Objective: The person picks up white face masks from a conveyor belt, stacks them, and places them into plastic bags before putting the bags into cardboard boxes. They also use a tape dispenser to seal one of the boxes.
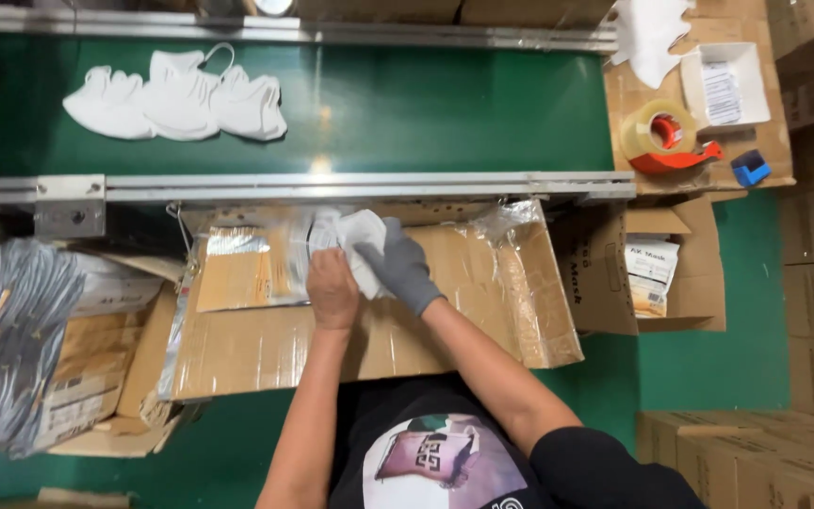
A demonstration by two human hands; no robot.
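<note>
You have a white folded face mask (355, 236) pinched between both hands, its soft cupped shape lying flat on the cardboard sheet (266, 344), near that sheet's far edge. Just to its left on the cardboard sheet lies a clear plastic pouch (237, 269), flat, glossy, its mouth toward the mask and touching it.

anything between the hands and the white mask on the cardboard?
Nothing visible. The bare left hand and the grey-gloved right hand both already rest on the white mask, which lies against a clear bag on the cardboard.
</note>
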